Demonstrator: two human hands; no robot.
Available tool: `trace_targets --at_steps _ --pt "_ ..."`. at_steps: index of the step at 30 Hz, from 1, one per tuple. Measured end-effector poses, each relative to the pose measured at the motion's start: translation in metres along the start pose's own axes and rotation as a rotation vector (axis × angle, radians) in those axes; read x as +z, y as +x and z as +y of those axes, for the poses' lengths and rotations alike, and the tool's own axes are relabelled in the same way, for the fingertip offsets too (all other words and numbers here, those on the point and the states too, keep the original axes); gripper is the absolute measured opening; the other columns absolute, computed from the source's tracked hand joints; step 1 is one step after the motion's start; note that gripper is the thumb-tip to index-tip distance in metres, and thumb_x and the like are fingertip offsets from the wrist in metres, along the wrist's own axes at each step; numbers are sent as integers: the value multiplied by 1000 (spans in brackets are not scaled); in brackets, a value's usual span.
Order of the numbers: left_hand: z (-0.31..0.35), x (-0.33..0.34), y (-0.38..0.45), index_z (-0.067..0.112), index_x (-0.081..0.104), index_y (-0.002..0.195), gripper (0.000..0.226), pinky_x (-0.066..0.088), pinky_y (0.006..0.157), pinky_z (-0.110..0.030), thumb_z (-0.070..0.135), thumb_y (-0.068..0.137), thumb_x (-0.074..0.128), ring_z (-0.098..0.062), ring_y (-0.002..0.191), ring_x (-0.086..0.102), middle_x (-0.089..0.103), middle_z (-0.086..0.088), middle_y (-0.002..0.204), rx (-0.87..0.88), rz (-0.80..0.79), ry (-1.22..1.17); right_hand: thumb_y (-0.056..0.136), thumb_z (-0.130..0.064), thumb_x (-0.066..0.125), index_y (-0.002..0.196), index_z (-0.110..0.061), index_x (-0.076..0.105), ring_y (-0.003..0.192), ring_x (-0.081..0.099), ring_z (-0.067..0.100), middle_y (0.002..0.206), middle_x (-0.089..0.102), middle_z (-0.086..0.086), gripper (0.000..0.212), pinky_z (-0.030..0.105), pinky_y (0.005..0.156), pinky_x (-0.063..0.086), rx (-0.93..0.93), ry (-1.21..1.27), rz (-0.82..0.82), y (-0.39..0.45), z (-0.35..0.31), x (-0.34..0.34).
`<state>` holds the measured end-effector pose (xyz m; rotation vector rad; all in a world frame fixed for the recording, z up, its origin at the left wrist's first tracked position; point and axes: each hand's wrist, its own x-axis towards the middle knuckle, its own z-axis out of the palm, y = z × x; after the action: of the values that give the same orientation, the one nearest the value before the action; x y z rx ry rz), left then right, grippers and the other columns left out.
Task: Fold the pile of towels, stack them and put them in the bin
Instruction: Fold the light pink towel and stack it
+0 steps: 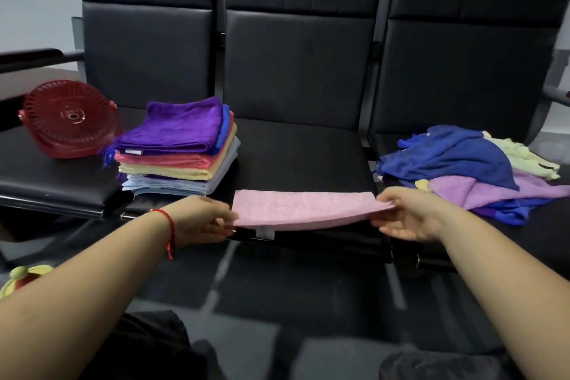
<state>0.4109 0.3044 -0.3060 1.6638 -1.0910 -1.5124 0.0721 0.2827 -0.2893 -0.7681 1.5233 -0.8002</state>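
Dark trousers point(160, 345) are showing at the bottom edge, cut off and blurred. Both bare forearms are reaching forward: the left hand point(203, 219) is pinching the left end of a folded pink towel point(296, 208), and the right hand point(404, 214) is pinching its right end over the middle black seat point(296, 148). Under it a white tag point(265, 232) is hanging, its print unreadable. Soft folded towels point(179, 148) are sitting stacked beside a red slotted basket point(69, 120); unfolded ones point(468, 170) are lying rumpled on the right.

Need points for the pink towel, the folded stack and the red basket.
pink towel point(296, 208): head view, middle of its top face.
folded stack point(182, 126): head view, top purple towel's upper face.
red basket point(72, 116): head view, centre of its slotted underside.
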Motion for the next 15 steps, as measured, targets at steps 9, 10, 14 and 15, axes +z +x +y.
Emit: trace_targets --at_steps 9,10,14,15 --pt "-11 24 14 1 49 105 18 51 79 -35 6 90 58 -23 68 53 48 -13 80 -148 43 -63 87 4 56 92 4 61 56 64 23 62 67 12 7 26 47 51 -26 -120 129 31 11 5" --pt "-11 26 14 2 47 108 21 50 81 -35 9 91 58 -22 68 52 48 -13 81 -150 44 -90 87 2 59 91 4 61 48 64 21 55 67 10 5 25 43 51 -22 -123 130 32 10 6" --pt "-9 27 11 4 55 89 5 54 58 -26 4 92 52 -16 55 61 63 -7 57 -195 -17 -222 88 -1 59 91 0 60 40 63 17 52 66 9 3 26 38 52 47 21 89 35 2 9" --pt "-8 26 10 4 56 86 8 54 57 -25 2 92 52 -16 57 62 64 -6 56 -203 -47 -240 86 -1 60 94 -1 61 43 65 18 56 67 10 7 29 42 55 51 86 85 35 0 9"
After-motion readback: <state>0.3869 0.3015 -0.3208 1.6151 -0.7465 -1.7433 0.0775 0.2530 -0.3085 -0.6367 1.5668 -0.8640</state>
